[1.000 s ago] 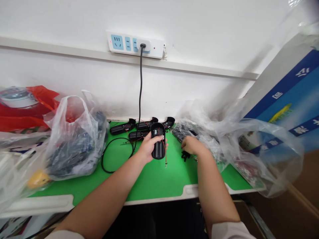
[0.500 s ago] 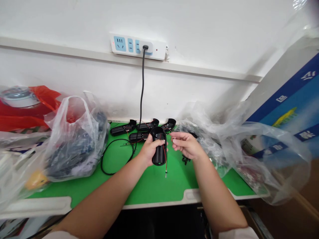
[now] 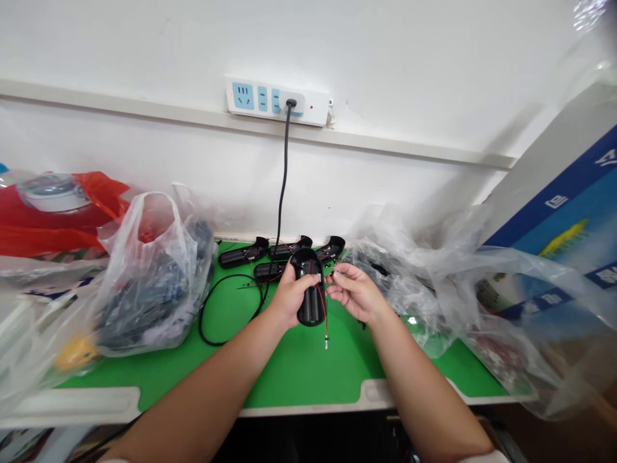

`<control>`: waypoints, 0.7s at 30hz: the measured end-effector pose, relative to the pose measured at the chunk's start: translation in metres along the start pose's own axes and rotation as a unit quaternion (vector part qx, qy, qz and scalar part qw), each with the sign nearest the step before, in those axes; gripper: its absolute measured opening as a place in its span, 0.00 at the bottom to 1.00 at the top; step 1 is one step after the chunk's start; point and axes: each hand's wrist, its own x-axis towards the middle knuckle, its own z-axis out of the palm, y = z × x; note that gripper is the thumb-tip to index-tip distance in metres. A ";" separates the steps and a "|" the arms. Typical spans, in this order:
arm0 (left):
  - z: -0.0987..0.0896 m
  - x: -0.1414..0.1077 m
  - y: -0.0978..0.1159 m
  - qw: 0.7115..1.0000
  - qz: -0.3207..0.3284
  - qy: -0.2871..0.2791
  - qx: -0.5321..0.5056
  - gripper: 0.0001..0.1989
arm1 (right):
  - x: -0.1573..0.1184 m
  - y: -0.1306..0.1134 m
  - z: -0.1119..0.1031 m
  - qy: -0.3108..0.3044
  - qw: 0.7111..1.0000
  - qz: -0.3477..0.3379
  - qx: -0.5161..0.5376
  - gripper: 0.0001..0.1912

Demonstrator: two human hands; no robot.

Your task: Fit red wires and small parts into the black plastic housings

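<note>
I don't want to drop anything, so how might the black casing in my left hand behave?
The black casing is probably stiff, judging by its curved shell; its glossy surface may feel slippery. The thin red wire hanging from it looks floppy and could snag.

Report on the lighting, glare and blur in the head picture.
Head view: bright light on the white wall, a soft shadow beside the blue-printed box; head view: small glints on the clear bag near the right hand; head view: outer edges look stretched and smeared, the small dark piece at its fingertips too unclear to identify.
</note>
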 end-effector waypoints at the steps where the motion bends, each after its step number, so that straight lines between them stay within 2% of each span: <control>1: -0.001 0.001 -0.001 1.000 0.018 0.006 0.009 0.25 | -0.001 -0.002 0.001 0.005 1.000 -0.005 -0.022 0.11; 4: -0.004 0.005 -0.002 0.997 0.068 0.016 0.035 0.27 | -0.005 -0.007 0.002 0.022 0.997 -0.009 -0.074 0.12; 7: -0.005 0.006 -0.002 0.995 0.079 0.013 0.052 0.28 | -0.006 -0.008 0.003 0.031 0.996 -0.007 -0.088 0.12; 14: -0.003 0.003 -0.001 0.997 0.046 -0.020 0.051 0.33 | -0.003 -0.004 0.003 0.073 0.993 -0.024 -0.091 0.17; 21: -0.002 0.000 0.001 0.996 0.005 -0.059 0.066 0.34 | -0.004 -0.005 0.003 0.086 0.977 -0.068 -0.182 0.11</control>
